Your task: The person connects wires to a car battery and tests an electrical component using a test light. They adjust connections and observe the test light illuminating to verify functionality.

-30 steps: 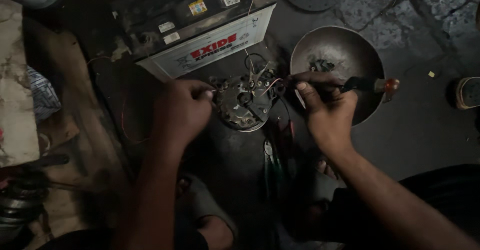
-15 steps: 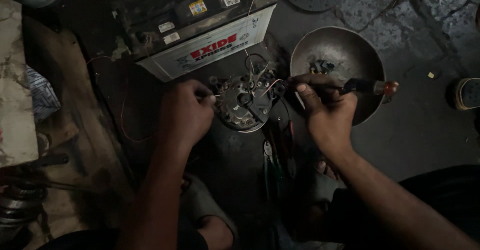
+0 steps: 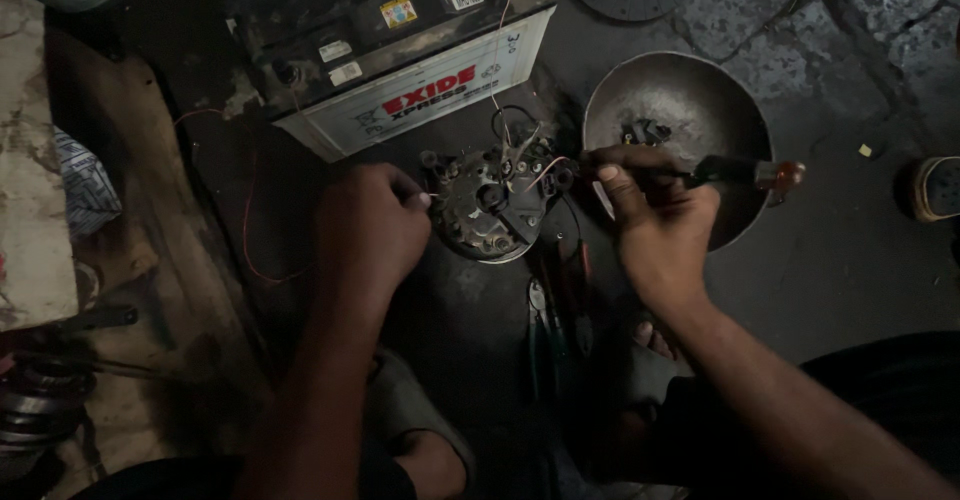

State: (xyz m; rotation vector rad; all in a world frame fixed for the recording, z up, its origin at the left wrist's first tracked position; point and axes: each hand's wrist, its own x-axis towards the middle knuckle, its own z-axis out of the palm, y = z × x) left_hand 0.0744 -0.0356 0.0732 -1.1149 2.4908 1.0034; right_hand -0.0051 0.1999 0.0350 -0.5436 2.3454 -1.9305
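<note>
Dark floor, alternator (image 3: 490,205) between hands: left (image 3: 370,230) gripping it, right (image 3: 650,220) clamped on screwdriver (image 3: 740,172)

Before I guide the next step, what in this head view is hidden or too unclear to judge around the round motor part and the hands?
- Left hand: fingertips hidden behind its own knuckles; contact with the round motor part unclear.
- Right hand grips a screwdriver; its tip is lost behind the fingers.
- Small parts in the metal bowl: too dark and small to identify.
- Pliers on the floor: partly in shadow.
- Battery: far side cut off by the top edge.
</note>
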